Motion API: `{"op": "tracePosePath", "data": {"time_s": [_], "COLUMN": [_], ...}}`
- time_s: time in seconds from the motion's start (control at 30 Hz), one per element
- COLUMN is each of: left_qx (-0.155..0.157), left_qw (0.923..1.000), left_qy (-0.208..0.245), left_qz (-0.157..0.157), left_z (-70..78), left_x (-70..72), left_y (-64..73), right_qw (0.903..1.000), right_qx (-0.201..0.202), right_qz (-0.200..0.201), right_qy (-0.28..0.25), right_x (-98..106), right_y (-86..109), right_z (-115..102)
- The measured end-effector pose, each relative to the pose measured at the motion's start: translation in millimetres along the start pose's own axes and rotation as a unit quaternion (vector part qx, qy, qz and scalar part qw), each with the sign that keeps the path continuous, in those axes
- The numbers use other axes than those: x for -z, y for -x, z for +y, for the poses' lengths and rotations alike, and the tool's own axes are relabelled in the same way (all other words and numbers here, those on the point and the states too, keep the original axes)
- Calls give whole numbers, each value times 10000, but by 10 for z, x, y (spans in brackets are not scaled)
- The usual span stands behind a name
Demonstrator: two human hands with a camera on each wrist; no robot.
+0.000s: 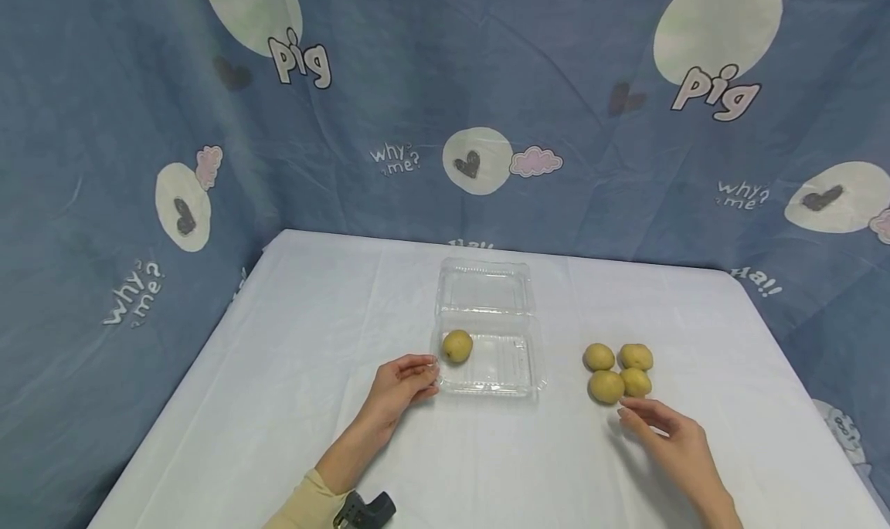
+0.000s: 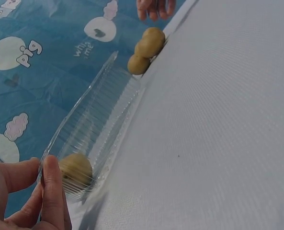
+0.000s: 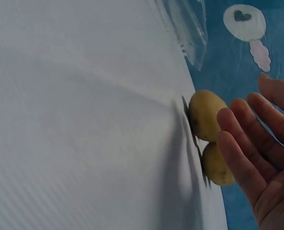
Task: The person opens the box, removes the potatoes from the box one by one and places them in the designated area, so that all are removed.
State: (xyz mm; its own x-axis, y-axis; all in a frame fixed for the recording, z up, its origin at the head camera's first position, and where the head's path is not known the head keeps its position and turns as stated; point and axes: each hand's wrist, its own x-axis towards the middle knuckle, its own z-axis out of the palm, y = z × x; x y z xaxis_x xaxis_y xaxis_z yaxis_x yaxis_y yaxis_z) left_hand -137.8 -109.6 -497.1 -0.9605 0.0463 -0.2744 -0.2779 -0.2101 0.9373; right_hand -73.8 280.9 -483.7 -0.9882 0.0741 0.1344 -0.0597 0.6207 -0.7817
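Note:
A clear plastic clamshell box [image 1: 490, 394] lies with its lid [image 1: 487, 288] folded back, away from me. One yellow potato [image 1: 457, 346] sits in the left part of its base. My left hand [image 1: 402, 390] pinches the box's left rim between thumb and fingers, as the left wrist view shows close up beside the potato [image 2: 76, 168]. To the right, several loose potatoes [image 1: 606, 388] lie in a tight cluster. Just in front of them hovers my right hand [image 1: 670, 440], its fingers loosely extended and holding nothing. In the right wrist view, the fingertips overlap a nearby potato [image 3: 206, 115].
A white cloth covers the table [image 1: 313, 305]. Behind it and along the sides hangs a blue printed curtain [image 1: 389, 66]. A dark device [image 1: 364, 511] is strapped at the left wrist, over a beige sleeve [image 1: 309, 502].

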Motion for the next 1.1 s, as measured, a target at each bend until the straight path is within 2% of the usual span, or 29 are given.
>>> {"op": "tracePosePath", "data": {"time_s": [0.27, 0.63, 1.1], "left_qx": [36, -21, -24], "left_qw": [10000, 10000, 10000], "left_qy": [43, -9, -15], "left_qz": [-24, -30, -53], "left_z": [7, 17, 22], "left_x": [2, 10, 10], "left_y": [2, -3, 3], "right_qw": [9994, 9966, 9851], "right_qx": [-52, 182, 862], "right_qz": [-213, -575, -844], "right_qy": [-274, -560, -1229], "right_x": [-92, -198, -395], "right_y": [-12, -67, -113], "right_z": [-73, -137, -217]}}
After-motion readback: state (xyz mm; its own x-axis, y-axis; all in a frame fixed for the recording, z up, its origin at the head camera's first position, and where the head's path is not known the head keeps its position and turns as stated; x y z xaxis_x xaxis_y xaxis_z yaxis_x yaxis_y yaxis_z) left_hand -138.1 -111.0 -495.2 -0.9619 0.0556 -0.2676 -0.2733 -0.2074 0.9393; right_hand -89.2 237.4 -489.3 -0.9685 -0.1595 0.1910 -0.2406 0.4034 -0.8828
